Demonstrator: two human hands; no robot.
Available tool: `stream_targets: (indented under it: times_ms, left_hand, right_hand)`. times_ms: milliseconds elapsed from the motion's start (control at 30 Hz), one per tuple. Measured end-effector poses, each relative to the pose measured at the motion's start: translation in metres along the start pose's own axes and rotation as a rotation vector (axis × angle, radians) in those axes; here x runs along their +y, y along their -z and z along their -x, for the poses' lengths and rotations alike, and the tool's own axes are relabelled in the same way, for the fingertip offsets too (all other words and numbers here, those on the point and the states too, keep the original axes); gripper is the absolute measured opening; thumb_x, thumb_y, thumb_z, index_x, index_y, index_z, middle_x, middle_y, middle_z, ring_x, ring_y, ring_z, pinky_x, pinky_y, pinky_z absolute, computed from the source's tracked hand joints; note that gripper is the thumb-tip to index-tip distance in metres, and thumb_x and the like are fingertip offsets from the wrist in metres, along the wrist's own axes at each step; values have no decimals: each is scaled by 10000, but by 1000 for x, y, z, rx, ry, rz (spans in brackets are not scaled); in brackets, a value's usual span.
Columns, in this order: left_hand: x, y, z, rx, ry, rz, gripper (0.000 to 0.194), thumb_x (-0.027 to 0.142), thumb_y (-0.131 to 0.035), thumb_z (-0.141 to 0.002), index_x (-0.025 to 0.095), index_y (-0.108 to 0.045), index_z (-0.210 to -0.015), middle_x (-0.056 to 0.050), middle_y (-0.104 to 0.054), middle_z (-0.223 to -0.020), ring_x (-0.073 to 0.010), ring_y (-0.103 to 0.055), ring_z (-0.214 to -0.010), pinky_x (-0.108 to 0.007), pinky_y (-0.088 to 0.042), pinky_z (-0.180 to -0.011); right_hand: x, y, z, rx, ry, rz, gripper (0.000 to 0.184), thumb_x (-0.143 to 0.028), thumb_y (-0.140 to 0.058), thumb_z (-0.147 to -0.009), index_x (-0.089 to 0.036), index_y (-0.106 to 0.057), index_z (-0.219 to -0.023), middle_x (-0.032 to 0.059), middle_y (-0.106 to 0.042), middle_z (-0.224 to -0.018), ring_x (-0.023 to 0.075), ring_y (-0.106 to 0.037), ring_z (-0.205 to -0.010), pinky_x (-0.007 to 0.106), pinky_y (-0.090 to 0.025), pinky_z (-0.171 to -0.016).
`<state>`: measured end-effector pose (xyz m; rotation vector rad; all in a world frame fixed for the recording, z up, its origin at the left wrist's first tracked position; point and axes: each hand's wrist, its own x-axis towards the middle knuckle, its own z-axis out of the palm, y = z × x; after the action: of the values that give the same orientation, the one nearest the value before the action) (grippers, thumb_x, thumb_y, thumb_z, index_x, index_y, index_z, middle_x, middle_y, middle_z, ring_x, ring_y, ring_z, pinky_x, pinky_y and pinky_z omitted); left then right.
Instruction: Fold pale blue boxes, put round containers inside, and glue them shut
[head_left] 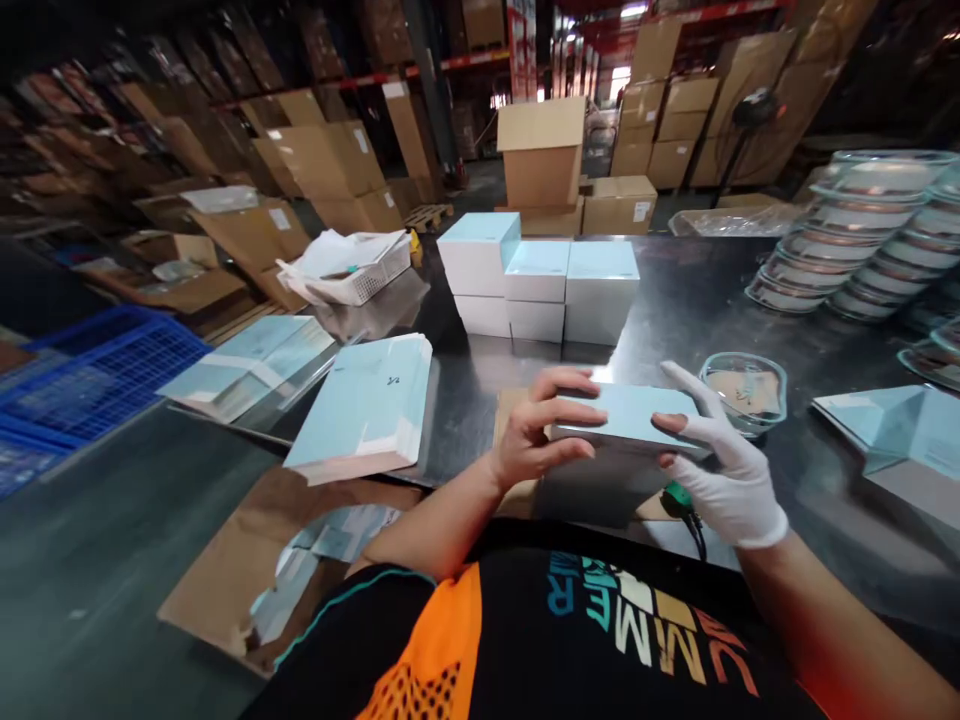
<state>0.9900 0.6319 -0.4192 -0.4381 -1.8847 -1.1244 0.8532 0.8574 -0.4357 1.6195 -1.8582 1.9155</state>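
Observation:
I hold a pale blue box (626, 415) just above the dark metal table (690, 300), close to my chest. My left hand (536, 425), bare, grips its left end with fingers curled over the top. My right hand (724, 465), in a white glove, clasps its right end with the thumb on the lid. A clear plastic tray (744, 390) lies just beyond my right hand. A stack of finished pale blue boxes (540, 275) stands farther back at the middle of the table.
Piles of flat blue box blanks (367, 405) lie to the left, more blanks (900, 430) to the right. Stacked clear trays (855, 240) fill the far right. A white basket (352, 270), a blue crate (82, 380) and cardboard cartons (544, 150) stand behind.

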Motion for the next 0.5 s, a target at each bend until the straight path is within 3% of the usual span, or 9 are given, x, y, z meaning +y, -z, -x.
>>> stream_targets:
  times_ms: [100, 233, 333, 400, 467, 500]
  left_hand:
    - [0, 4, -6, -94, -58, -45, 291, 540, -709, -1025, 280, -820, -1094, -111, -792, -1181, -323, -709, -1275, -573, -575, -1112]
    - [-1, 12, -13, -114, -66, -83, 295, 528, -695, -1036, 261, -820, -1052, -108, -832, -1105, -314, -749, -1217, -567, -607, -1057]
    - [12, 18, -27, -330, -75, -254, 342, 558, -793, -958, 251, -786, -1107, -133, -807, -1248, -350, -677, -1346, -590, -526, -1146]
    - [28, 18, -40, -534, -44, -475, 505, 579, -871, -879, 245, -744, -1235, -164, -732, -1416, -390, -624, -1402, -621, -436, -1215]
    - [45, 18, -51, -696, -7, -650, 622, 533, -881, -880, 247, -672, -1391, -173, -689, -1465, -385, -654, -1333, -589, -443, -1195]
    - [52, 19, -55, -732, 5, -702, 627, 496, -860, -908, 259, -639, -1446, -158, -699, -1436, -363, -680, -1275, -549, -473, -1162]
  right_hand:
    - [-4, -5, 1, 8, 29, -32, 287, -193, -749, -995, -344, -783, -1236, 65, -497, -1713, 286, -569, -1518, 539, -464, -1261]
    - [-3, -7, -1, 20, 47, -20, 300, -145, -737, -991, -342, -805, -1207, 64, -651, -1562, 251, -656, -1415, 488, -541, -1194]
    - [-8, -10, 0, -40, 62, 86, 332, -264, -713, -1025, -316, -762, -1350, 114, -613, -1600, 269, -616, -1465, 510, -538, -1204]
    - [-11, -11, -2, -139, 85, 130, 598, -450, -703, -1034, -303, -578, -1600, 139, -467, -1726, 297, -491, -1582, 528, -473, -1264]
    - [-8, -6, -5, -240, 94, 113, 880, -632, -602, -1051, -289, -242, -1777, 140, -309, -1809, 295, -358, -1662, 523, -394, -1316]
    - [-2, 1, -8, -265, 72, 121, 917, -669, -513, -1073, -272, -116, -1798, 137, -259, -1827, 281, -315, -1681, 514, -359, -1335]
